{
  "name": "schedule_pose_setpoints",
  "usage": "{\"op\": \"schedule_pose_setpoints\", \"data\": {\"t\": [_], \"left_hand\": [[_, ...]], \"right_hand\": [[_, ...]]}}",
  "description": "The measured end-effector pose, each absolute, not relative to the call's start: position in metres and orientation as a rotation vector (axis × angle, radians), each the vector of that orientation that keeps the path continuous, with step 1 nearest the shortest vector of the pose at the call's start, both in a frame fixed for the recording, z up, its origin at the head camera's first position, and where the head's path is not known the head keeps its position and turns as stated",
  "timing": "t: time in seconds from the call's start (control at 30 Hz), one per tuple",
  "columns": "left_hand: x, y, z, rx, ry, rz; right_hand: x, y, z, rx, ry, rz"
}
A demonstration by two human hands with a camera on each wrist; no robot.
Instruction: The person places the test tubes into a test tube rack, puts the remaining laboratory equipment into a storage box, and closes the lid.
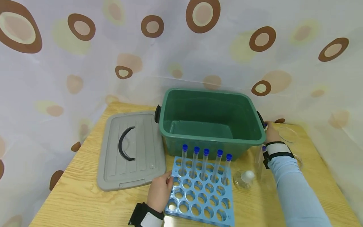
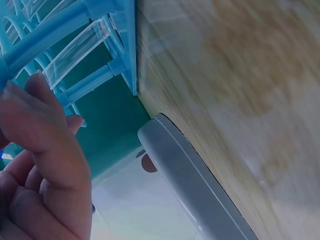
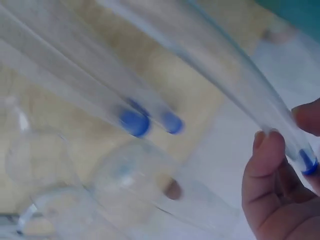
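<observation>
At the left side of a light-blue test tube rack (image 1: pixel 190 217), my left hand (image 1: pixel 160 192) grips its edge with thumb and fingers. Several clear test tubes with blue caps stand in the rack's far row, a middle test tube (image 1: pixel 204 164) among them. Beyond the green bin's right end is my right hand (image 1: pixel 272 134). In the right wrist view its thumb and fingers pinch another clear test tube (image 3: pixel 235 75) near the blue-capped end. Two more test tubes (image 3: pixel 95 85) lie beneath it on the table.
A green bin (image 1: pixel 212 139) with black handles stands behind the rack. Its grey lid (image 1: pixel 147 142) lies at left. A small clear bottle (image 1: pixel 244 179) with a white top is right of the rack. Round clear glassware (image 1: pixel 287 135) sits at far right, near the patterned wall covering.
</observation>
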State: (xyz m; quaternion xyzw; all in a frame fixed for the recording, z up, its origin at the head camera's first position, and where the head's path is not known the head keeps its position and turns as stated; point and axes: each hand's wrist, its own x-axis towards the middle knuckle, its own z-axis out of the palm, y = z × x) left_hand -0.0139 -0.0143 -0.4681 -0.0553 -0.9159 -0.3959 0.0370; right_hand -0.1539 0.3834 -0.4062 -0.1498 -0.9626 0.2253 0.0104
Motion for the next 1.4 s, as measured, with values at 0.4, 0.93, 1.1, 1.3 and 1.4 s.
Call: {"op": "schedule_pose_setpoints", "data": {"t": [0.4,0.93,1.1,1.3,1.4], "left_hand": [[-0.025,-0.022,-0.47,-0.111,-2.803,-1.217],[-0.027,-0.025,-0.468,-0.093,-2.811,-1.245],[-0.027,-0.025,-0.468,-0.084,-2.807,-1.253],[-0.027,-0.024,-0.469,-0.073,-2.803,-1.26],[-0.026,-0.024,-0.469,-0.06,-2.795,-1.285]], "right_hand": [[-0.122,0.349,-0.354,-0.481,-2.473,0.915],[-0.029,0.306,-0.284,0.033,-1.98,1.052],[-0.015,0.282,-0.276,0.18,-1.906,1.125],[-0.01,0.25,-0.286,0.31,-1.92,1.085],[-0.009,0.234,-0.294,0.351,-1.993,1.03]]}}
